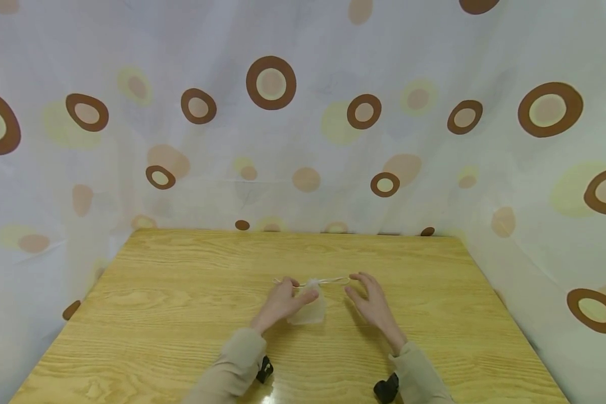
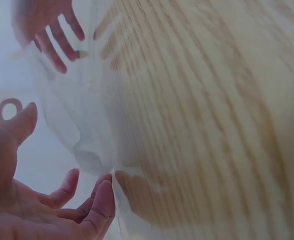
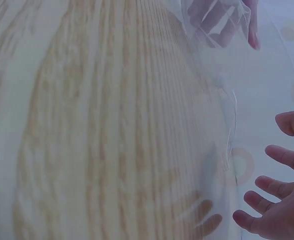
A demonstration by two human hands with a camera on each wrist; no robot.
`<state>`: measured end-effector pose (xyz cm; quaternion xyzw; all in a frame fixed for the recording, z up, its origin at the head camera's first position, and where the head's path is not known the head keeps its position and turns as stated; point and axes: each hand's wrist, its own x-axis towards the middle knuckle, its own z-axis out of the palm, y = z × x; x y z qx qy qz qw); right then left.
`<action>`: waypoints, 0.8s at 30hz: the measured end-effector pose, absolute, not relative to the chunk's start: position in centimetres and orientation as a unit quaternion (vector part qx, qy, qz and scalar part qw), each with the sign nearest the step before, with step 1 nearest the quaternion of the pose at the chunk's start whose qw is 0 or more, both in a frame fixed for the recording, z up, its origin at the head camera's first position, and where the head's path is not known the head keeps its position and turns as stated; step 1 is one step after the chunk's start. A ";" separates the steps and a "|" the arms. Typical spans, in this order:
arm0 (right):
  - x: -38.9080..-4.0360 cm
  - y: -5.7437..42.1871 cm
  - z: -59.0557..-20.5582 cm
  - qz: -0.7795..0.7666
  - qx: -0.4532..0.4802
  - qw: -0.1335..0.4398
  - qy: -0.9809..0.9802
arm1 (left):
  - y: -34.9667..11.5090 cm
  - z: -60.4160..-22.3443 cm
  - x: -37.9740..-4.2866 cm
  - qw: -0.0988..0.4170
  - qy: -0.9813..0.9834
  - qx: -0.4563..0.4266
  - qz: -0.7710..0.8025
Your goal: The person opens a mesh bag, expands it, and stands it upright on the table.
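A small, sheer white drawstring pouch (image 1: 307,312) is near the middle of the wooden table, its neck gathered and its cord ends reaching out to both sides. My left hand (image 1: 285,301) is at the pouch's left side, thumb across its front. In the left wrist view, curled fingertips (image 2: 105,192) of that hand hold the edge of the see-through fabric (image 2: 62,112), while the thumb stands apart. Beside the right cord loop (image 1: 340,280), my right hand (image 1: 375,306) has its fingers spread. The right wrist view shows these fingers (image 3: 284,187) apart, with nothing between them.
The wood-grained table (image 1: 182,264) extends on every side of the pouch. A pale curtain (image 1: 308,140) with brown rings stands behind and along both sides of it. Dark wrist devices (image 1: 386,388) sit below both sleeves.
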<state>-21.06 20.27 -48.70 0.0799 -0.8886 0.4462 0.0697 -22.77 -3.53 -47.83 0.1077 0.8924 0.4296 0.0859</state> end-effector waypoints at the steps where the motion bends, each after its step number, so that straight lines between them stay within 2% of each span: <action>1: -21.0 20.2 -48.7 0.448 0.078 0.070 -0.888 | -3.3 -47.9 -22.8 0.087 0.893 0.104 0.429; 10: -20.9 19.9 -48.8 0.446 0.092 0.085 -0.886 | -2.6 -48.2 -23.1 0.074 0.900 0.098 0.418; 18: -21.2 19.8 -49.1 0.443 0.098 0.088 -0.887 | -3.5 -48.1 -23.1 0.082 0.868 0.091 0.482; 24: -21.3 19.6 -49.1 0.446 0.103 0.069 -0.886 | -4.2 -48.3 -23.1 0.033 0.861 0.121 0.493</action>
